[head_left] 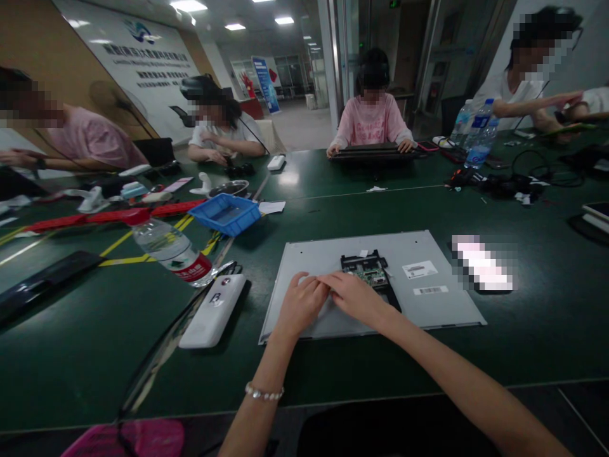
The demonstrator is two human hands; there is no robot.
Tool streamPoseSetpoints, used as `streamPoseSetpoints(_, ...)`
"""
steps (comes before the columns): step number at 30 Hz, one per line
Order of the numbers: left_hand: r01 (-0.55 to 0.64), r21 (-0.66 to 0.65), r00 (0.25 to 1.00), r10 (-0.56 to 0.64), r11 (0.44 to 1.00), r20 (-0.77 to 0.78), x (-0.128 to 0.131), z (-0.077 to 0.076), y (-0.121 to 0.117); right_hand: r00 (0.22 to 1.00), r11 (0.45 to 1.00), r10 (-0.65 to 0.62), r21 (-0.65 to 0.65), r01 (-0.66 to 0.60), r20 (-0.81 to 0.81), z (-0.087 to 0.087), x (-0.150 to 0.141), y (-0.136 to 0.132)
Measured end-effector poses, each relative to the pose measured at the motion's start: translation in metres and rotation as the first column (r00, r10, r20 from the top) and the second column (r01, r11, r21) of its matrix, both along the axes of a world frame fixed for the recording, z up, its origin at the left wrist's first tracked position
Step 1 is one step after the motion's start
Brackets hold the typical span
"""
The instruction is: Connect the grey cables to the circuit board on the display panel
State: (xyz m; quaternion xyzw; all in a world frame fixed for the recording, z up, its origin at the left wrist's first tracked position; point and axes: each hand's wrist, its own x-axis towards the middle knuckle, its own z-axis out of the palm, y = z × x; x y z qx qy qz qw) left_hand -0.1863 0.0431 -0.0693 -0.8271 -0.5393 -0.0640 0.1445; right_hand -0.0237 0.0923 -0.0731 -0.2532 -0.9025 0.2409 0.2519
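A flat grey metal panel [314,254] with white labels lies on the green table in front of me. On it rests a small black frame [394,298] with a green circuit board [368,275]. My left hand [303,303] is over the panel's left half, its fingers bent and closed. Fingertips of my right hand [354,295] meet those of the left beside the board's left edge. Whatever lies between the fingertips, if anything, is too small or hidden to make out. The right hand covers part of the black frame.
Left of the panel are a white power bank [214,311] with cables, a water bottle [174,251] and a blue tray [226,212]. A lit phone [483,263] lies to the right. Several people sit around the table; one across holds a black flat device [373,151].
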Motion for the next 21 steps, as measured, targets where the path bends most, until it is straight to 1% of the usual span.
streamPoseSetpoints(3,-0.019,-0.007,0.999,0.019,1.0,0.04,0.001,0.001,0.001,0.999,0.999,-0.035,0.034,0.034,0.014,0.0,0.001,-0.001)
streamPoseSetpoints(7,-0.104,-0.084,0.978,0.117,0.991,0.173,0.001,0.002,-0.004,0.996,0.992,-0.086,0.097,0.084,0.019,0.002,0.005,0.0)
streamPoseSetpoints(10,-0.097,-0.154,0.95,0.137,0.983,0.28,-0.002,0.0,-0.014,0.995,0.985,-0.101,0.143,0.098,0.013,0.001,0.009,0.0)
streamPoseSetpoints(12,-0.08,-0.19,0.939,0.138,0.978,0.314,-0.005,-0.002,-0.02,0.995,0.98,-0.101,0.172,0.098,0.012,-0.001,0.011,0.0)
streamPoseSetpoints(16,-0.084,-0.219,0.924,0.159,0.972,0.349,-0.01,-0.007,-0.031,0.997,0.971,-0.062,0.234,0.049,0.047,-0.003,0.011,-0.003)
streamPoseSetpoints(21,-0.134,-0.168,0.905,0.189,0.977,0.38,-0.01,-0.016,-0.035,0.975,0.946,0.016,0.312,-0.086,0.221,-0.008,0.007,-0.01)
